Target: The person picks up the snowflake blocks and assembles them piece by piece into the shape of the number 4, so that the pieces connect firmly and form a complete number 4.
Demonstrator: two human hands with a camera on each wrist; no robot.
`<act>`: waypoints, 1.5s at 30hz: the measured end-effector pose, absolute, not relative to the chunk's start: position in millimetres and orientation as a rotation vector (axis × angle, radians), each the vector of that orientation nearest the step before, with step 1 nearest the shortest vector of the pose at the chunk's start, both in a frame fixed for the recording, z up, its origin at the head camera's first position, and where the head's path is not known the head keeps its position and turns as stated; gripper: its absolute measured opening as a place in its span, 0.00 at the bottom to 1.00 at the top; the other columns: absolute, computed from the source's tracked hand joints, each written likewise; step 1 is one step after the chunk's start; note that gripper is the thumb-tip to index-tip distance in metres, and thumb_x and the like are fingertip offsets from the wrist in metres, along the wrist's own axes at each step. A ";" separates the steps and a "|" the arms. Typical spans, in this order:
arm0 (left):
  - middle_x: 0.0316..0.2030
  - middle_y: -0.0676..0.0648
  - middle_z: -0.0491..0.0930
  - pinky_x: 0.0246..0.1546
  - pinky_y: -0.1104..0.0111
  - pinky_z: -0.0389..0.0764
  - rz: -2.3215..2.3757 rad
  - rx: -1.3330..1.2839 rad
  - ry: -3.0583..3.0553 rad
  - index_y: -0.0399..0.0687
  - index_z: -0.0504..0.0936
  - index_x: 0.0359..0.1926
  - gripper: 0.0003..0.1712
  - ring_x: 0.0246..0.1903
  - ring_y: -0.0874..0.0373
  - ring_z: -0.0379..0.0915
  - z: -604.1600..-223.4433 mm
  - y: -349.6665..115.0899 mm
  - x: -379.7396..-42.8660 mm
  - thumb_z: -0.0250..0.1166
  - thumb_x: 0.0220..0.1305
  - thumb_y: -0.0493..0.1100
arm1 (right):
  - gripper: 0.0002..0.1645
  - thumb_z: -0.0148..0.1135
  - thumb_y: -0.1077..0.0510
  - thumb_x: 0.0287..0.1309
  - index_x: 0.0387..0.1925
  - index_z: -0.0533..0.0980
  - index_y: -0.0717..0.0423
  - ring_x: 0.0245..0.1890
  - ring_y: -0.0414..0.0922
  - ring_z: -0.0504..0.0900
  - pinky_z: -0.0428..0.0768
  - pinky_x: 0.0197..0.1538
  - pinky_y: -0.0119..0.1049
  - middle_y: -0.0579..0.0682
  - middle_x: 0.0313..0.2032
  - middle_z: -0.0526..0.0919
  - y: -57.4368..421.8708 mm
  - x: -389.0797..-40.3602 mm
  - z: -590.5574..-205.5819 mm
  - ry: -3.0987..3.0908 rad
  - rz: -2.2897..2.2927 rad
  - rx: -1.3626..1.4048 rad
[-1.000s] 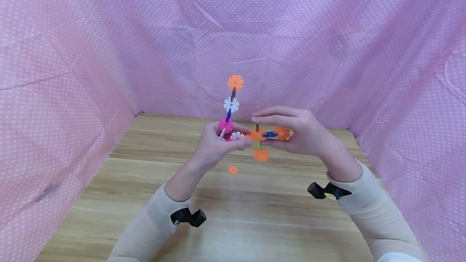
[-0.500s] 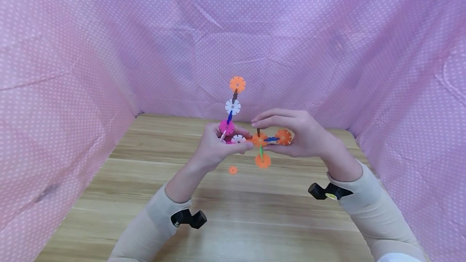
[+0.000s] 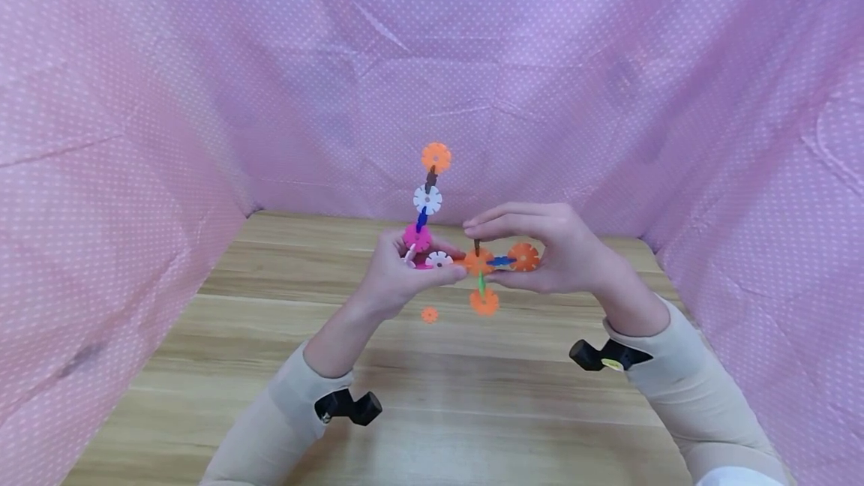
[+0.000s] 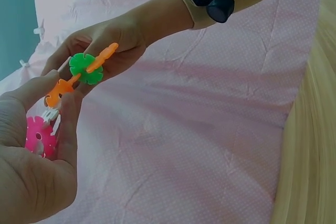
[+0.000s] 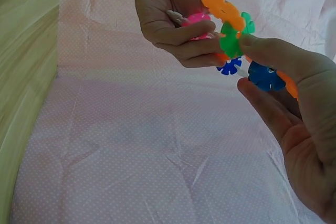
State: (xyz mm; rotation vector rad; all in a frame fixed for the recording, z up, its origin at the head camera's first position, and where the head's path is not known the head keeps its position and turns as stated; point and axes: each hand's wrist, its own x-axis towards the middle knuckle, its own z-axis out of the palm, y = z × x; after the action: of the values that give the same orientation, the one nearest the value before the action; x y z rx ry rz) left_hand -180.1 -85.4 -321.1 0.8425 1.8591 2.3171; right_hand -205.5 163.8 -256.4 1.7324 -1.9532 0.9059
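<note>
Above the table, a structure of slotted plastic snowflake discs spans both hands. My left hand (image 3: 398, 272) pinches it between thumb and fingers near a white disc (image 3: 439, 259) and a pink disc (image 4: 39, 136). From there an arm of discs rises to an orange disc (image 3: 436, 158). My right hand (image 3: 553, 246) curves round the other end, with a blue disc (image 5: 266, 77) and an orange disc (image 3: 523, 256) inside its grasp. Its thumb touches the green disc (image 5: 231, 40), and a fingertip meets the brown disc (image 3: 477, 246). A lower orange disc (image 3: 484, 302) hangs from the green one.
One loose orange disc (image 3: 429, 315) is on the wooden table (image 3: 432, 426) in front of the hands. Pink dotted cloth (image 3: 432, 88) encloses the table's back and sides. Each sleeve carries a black wrist camera (image 3: 347, 405).
The right part of the structure and the right-hand fingers have sunk slightly. The left hand keeps its grip almost unmoved, and the loose orange disc stays in place.
</note>
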 end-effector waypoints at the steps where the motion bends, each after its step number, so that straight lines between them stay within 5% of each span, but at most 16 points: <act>1: 0.27 0.54 0.90 0.19 0.78 0.70 2.318 0.848 1.860 0.20 0.83 0.37 0.14 0.16 0.66 0.66 -320.9 -85.9 -180.2 0.78 0.55 0.29 | 0.31 0.86 0.61 0.48 0.55 0.85 0.62 0.53 0.49 0.91 0.87 0.61 0.27 0.60 0.54 0.89 163.1 -205.8 -255.9 -1.943 0.897 1.728; 6: 0.27 0.54 0.90 0.18 0.79 0.69 2.336 0.850 1.844 0.21 0.83 0.37 0.14 0.15 0.66 0.65 -318.7 -87.5 -180.3 0.78 0.55 0.29 | 0.31 0.87 0.61 0.48 0.56 0.85 0.61 0.51 0.48 0.91 0.88 0.59 0.26 0.58 0.53 0.89 160.8 -202.6 -253.5 -1.982 0.867 1.668; 11: 0.27 0.54 0.90 0.18 0.78 0.67 2.348 0.862 1.824 0.35 0.87 0.33 0.08 0.14 0.65 0.61 -318.2 -88.6 -180.9 0.79 0.55 0.30 | 0.28 0.85 0.58 0.52 0.54 0.86 0.60 0.50 0.48 0.92 0.85 0.62 0.24 0.56 0.51 0.91 159.0 -196.9 -251.2 -2.004 0.823 1.623; 17: 0.26 0.55 0.89 0.17 0.78 0.65 2.348 0.885 1.819 0.21 0.83 0.37 0.14 0.14 0.65 0.59 -317.4 -89.4 -181.5 0.78 0.55 0.29 | 0.29 0.88 0.59 0.46 0.52 0.87 0.58 0.48 0.50 0.92 0.84 0.64 0.24 0.55 0.49 0.92 157.6 -193.9 -250.0 -1.972 0.794 1.588; 26: 0.22 0.56 0.87 0.17 0.79 0.65 2.333 0.878 1.855 0.20 0.84 0.37 0.16 0.15 0.67 0.61 -316.2 -92.5 -182.3 0.80 0.55 0.31 | 0.25 0.84 0.55 0.54 0.52 0.88 0.58 0.48 0.49 0.93 0.85 0.63 0.25 0.56 0.50 0.92 156.1 -194.0 -250.1 -1.956 0.787 1.602; 34: 0.25 0.57 0.88 0.17 0.78 0.61 2.358 0.822 1.915 0.19 0.84 0.41 0.14 0.14 0.66 0.56 -314.4 -95.5 -182.8 0.75 0.57 0.27 | 0.53 0.86 0.72 0.38 0.69 0.71 0.74 0.59 0.48 0.88 0.91 0.59 0.39 0.65 0.60 0.85 154.9 -204.7 -264.2 -2.021 1.099 1.578; 39: 0.32 0.55 0.92 0.16 0.78 0.64 2.370 0.774 1.983 0.24 0.85 0.38 0.10 0.12 0.66 0.61 -314.0 -98.4 -182.4 0.76 0.58 0.28 | 0.64 0.89 0.68 0.37 0.77 0.64 0.65 0.65 0.46 0.84 0.83 0.72 0.38 0.59 0.64 0.84 165.1 -221.2 -287.8 -2.163 1.219 1.550; 45: 0.35 0.54 0.93 0.15 0.79 0.59 2.419 0.790 1.960 0.40 0.85 0.28 0.09 0.11 0.66 0.59 -315.8 -100.9 -183.8 0.79 0.56 0.28 | 0.50 0.86 0.59 0.50 0.73 0.72 0.55 0.66 0.47 0.83 0.82 0.73 0.43 0.52 0.66 0.83 167.4 -241.1 -332.1 -2.486 1.208 1.504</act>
State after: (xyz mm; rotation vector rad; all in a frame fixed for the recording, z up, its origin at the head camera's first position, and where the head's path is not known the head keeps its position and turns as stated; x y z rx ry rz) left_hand -183.8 -100.9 -315.8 0.7905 1.9599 2.4185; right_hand -241.1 167.4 -332.1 1.5042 -2.4863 1.2076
